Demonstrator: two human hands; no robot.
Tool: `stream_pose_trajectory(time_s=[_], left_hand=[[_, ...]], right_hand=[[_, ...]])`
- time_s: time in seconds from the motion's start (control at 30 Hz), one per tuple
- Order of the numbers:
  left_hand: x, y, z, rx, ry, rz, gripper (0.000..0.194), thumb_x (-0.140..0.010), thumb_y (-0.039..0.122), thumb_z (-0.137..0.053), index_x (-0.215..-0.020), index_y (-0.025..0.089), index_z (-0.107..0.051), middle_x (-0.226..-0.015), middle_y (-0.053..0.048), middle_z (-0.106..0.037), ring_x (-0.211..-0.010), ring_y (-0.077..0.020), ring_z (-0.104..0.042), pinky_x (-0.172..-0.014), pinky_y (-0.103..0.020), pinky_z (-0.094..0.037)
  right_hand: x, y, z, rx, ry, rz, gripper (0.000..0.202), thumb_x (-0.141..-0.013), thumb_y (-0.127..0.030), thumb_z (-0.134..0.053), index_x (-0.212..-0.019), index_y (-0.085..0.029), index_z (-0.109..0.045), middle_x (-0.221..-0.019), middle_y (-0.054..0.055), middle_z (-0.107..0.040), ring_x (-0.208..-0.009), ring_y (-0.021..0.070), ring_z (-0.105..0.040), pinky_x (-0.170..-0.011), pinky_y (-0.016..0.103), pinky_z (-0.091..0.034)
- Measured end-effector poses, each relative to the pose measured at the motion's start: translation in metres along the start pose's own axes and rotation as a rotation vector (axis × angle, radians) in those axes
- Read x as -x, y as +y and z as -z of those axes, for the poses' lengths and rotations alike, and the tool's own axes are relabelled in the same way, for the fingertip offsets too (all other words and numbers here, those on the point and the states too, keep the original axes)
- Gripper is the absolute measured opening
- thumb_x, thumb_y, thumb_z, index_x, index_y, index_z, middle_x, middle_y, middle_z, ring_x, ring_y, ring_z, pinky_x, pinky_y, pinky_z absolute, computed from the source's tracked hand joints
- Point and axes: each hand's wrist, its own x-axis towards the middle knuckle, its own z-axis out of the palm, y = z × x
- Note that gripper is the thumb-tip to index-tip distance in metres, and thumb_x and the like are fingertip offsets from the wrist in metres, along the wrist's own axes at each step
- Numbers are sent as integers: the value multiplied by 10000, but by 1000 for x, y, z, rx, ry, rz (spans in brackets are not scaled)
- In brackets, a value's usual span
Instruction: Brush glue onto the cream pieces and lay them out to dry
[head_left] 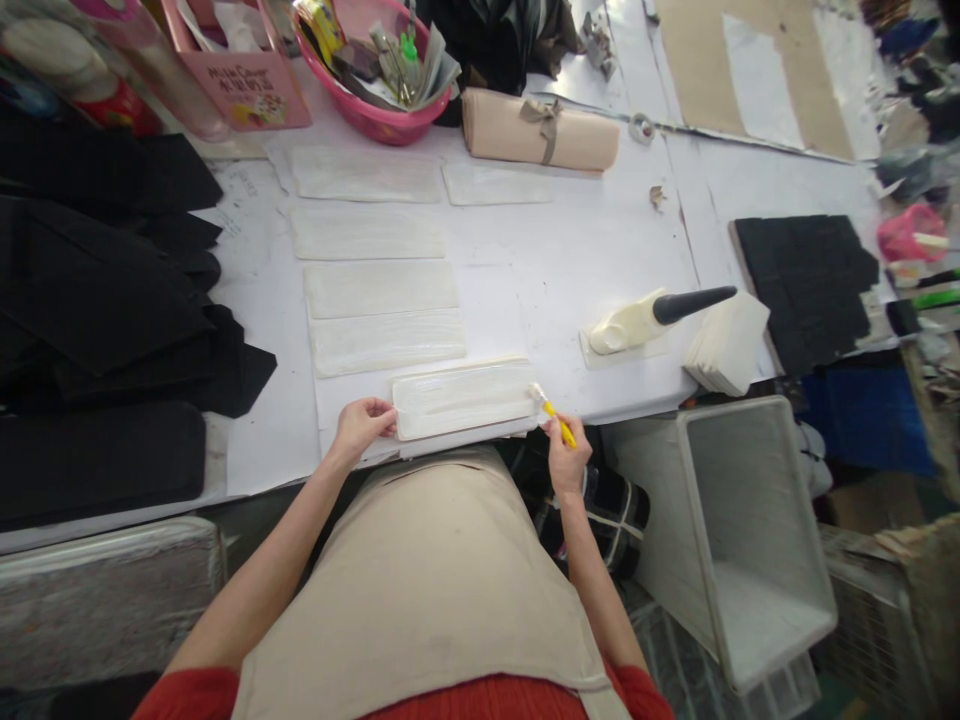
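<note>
A pale rectangular panel (465,398) with a wet-looking, streaked surface lies at the table's front edge, right before me. My left hand (364,428) pinches the panel's left end between thumb and fingers. In my right hand (568,455) is a small brush (559,422) with a yellow handle; its whitish bristles touch the panel near the right end. Beyond the panel, several similar pale strips (386,290) lie flat in rows. Off to the right, a cream-coated bottle (626,322) with a long black nozzle lies on its side.
Black cut pieces (97,290) are heaped at left. At the back stand a pink box (244,85), a pink basin (367,115) of tools and a rolled beige bundle (540,130). Right are a white stack (726,345), black sheets (802,285) and, below, a grey bin (750,530).
</note>
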Motion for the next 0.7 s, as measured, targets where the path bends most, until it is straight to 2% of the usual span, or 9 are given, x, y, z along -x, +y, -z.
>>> stream_pose_trajectory(time_s=[0.07, 0.1, 0.23, 0.27, 0.33, 0.43, 0.5, 0.57, 0.7], left_hand=[[0, 1, 1, 4, -7, 8, 292, -518, 348, -746, -675, 127, -639, -530, -12, -647, -481, -143, -618, -472, -239, -519], [1, 2, 1, 9, -14, 13, 295, -516, 350, -749, -674, 125, -639, -533, -13, -649, -482, -142, -618, -474, -239, -521], [1, 4, 2, 28, -29, 23, 310, -506, 351, -764, -675, 122, -640, -549, -14, -654, -482, -137, -617, -478, -241, -527], [1, 4, 2, 30, -29, 23, 311, -505, 350, -765, -674, 122, -639, -548, -13, -653, -480, -136, -617, -476, -241, -526], [1, 4, 1, 32, -28, 22, 304, -506, 344, -765, -669, 122, -638, -541, -12, -649, -472, -135, -613, -469, -238, -521], [1, 4, 0, 35, -24, 16, 291, -508, 331, -769, -665, 125, -636, -533, -7, -642, -463, -132, -606, -459, -234, -513], [2, 4, 1, 49, -31, 26, 294, -510, 325, -782, -669, 126, -635, -540, -8, -647, -473, -133, -611, -469, -238, -520], [2, 5, 2, 70, -50, 41, 304, -511, 325, -796, -674, 125, -634, -552, -12, -654, -491, -137, -622, -490, -247, -534], [2, 7, 4, 97, -96, 47, 325, -510, 325, -812, -689, 114, -642, -581, -22, -663, -511, -139, -634, -511, -249, -543]], right_hand=[[-2, 0, 9, 14, 119, 4, 254, -903, -396, -568, -984, -171, -653, -848, 51, -692, -748, 190, -696, -763, 337, -569], [-1, -2, 10, 2, 117, 10, 257, -905, -392, -565, -1005, -173, -654, -858, 52, -694, -752, 188, -696, -766, 338, -569], [13, -10, -6, -65, -178, 36, 284, -898, -415, -560, -1011, -183, -676, -879, 69, -717, -783, 196, -696, -756, 330, -571], [14, -9, -9, -72, -211, 25, 295, -895, -428, -557, -996, -180, -681, -877, 75, -721, -776, 198, -697, -743, 328, -572], [11, -4, -8, -69, -143, -22, 315, -894, -442, -552, -985, -170, -682, -866, 77, -720, -742, 197, -698, -714, 329, -576], [1, 1, 7, -9, 69, -52, 307, -893, -428, -565, -1006, -162, -669, -867, 67, -713, -710, 187, -697, -709, 333, -580], [-1, -5, 14, -1, 98, -18, 287, -897, -410, -573, -1025, -168, -660, -885, 63, -711, -740, 187, -704, -744, 340, -582], [6, -17, 7, -50, -2, 15, 259, -901, -395, -582, -1019, -178, -658, -877, 57, -712, -762, 190, -710, -761, 339, -582], [32, -49, -35, -186, -332, 3, 219, -888, -392, -615, -979, -199, -662, -810, 37, -708, -722, 189, -719, -713, 317, -594]])
